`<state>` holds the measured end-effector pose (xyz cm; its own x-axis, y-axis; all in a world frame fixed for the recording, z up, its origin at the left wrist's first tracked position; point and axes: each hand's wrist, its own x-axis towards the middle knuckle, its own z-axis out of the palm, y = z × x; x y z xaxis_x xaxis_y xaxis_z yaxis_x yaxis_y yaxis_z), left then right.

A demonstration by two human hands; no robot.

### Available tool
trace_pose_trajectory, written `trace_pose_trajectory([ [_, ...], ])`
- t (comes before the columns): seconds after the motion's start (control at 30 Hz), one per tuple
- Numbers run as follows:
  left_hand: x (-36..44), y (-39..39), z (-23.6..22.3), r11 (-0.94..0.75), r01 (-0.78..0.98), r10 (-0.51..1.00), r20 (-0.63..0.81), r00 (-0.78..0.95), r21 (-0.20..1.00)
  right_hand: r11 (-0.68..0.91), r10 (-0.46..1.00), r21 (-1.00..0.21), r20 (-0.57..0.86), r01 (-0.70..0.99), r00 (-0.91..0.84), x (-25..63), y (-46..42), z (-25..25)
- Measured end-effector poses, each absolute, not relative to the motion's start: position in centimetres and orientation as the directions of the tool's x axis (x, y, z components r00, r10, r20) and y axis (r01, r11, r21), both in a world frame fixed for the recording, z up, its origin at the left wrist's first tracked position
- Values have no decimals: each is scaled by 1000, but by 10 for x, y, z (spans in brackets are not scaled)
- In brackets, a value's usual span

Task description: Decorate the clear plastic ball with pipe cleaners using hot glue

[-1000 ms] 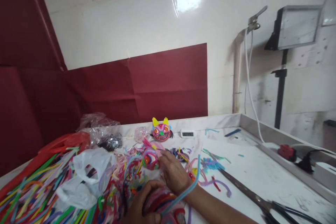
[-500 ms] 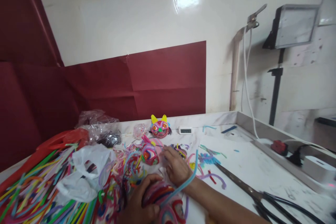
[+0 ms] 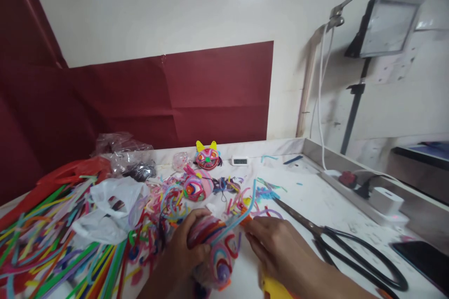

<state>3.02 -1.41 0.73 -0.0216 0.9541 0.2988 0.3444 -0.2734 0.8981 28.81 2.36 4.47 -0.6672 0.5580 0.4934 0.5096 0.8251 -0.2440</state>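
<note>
Your L hand (image 3: 184, 246) is low ctr, thumb (image 3: 200, 254) & index (image 3: 196, 215) curved in a C-shaped grip. Your R hand (image 3: 271, 239) is nearby, back up, fingers (image 3: 255, 228) bent L, forearm (image 3: 317, 278) from btm R.

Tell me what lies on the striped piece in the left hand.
A light blue strip crosses the striped piece, and red bands curve over it. What the left hand covers cannot be seen.

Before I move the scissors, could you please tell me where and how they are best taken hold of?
Probably by the black handles, from the near right side of the table: the handles point toward the person, while the blades point away and to the left. The right forearm partly hides one handle.
</note>
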Motion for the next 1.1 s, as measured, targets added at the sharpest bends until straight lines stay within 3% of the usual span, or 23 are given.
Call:
trace_pose_trajectory([
  [0.1, 37, -17, 15, -263, 348, 960, 281, -2, 900, 874, 394, -64, 675, 482, -624, 289, 11, 54],
  [0.2, 44, -21, 27, -248, 371, 965, 261, 15, 895, 899, 307, 3, 709, 437, -635, 281, 9, 62],
  [0.4, 50, -22, 33, -244, 369, 967, 251, 28, 897, 905, 424, -233, 575, 356, -700, 267, 13, 59],
  [0.57, 52, -22, 34, -257, 367, 965, 254, 57, 894, 759, 623, -552, 464, 344, -630, 257, 15, 54],
  [0.63, 54, -23, 36, -250, 374, 967, 247, 55, 893, 703, 670, -621, 415, 346, -615, 253, 16, 55],
  [1.1, 52, -20, 24, -325, 263, 945, 300, 131, 909, 621, 747, -660, 336, 422, -574, 249, 17, 58],
])
